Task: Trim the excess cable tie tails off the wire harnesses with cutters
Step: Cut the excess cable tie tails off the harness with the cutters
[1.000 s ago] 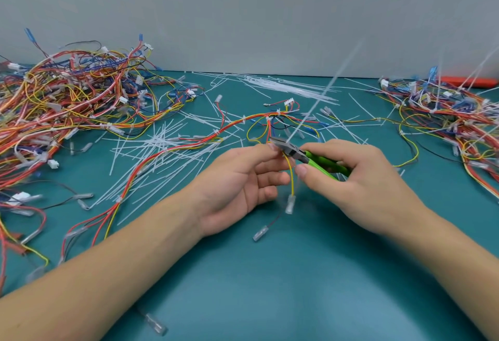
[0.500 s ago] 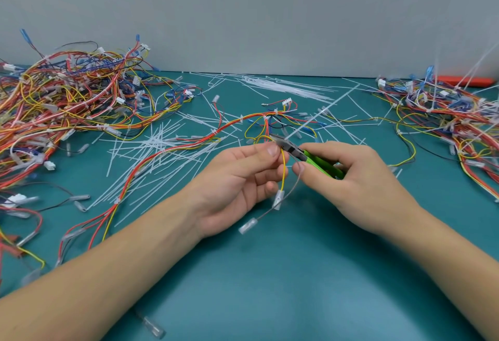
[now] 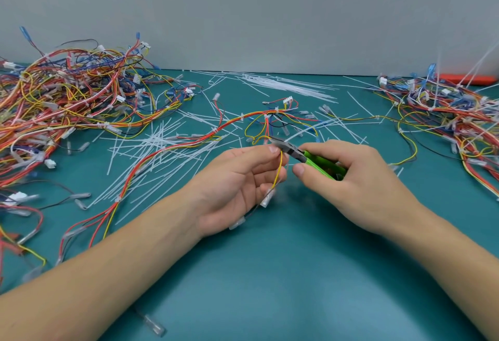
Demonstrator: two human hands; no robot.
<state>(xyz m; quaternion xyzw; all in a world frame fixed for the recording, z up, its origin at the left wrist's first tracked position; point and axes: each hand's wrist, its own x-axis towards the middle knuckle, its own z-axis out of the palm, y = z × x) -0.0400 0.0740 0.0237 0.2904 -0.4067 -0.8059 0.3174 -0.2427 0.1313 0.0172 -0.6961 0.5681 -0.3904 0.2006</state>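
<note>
My left hand (image 3: 237,187) pinches a thin yellow wire of the wire harness (image 3: 189,142) between thumb and forefinger, palm turned up. The harness of red, orange and yellow wires runs from my fingers back over the mat to a white connector (image 3: 287,101). My right hand (image 3: 348,178) grips the green-handled cutters (image 3: 310,157), whose dark jaws meet the wire at my left fingertips. Clear terminal sleeves (image 3: 266,200) hang below the left hand. I see no tie tail standing up at the jaws.
A big heap of harnesses (image 3: 67,103) fills the left side of the teal mat (image 3: 270,273). Another heap (image 3: 453,114) with long uncut tie tails lies at the right. Cut white tie tails (image 3: 162,146) litter the middle. A grey wall stands behind.
The long white tie tail that stood up from the cutter jaws one second ago has dropped away onto the mat. The hanging terminal ends have swung left toward my left palm.
</note>
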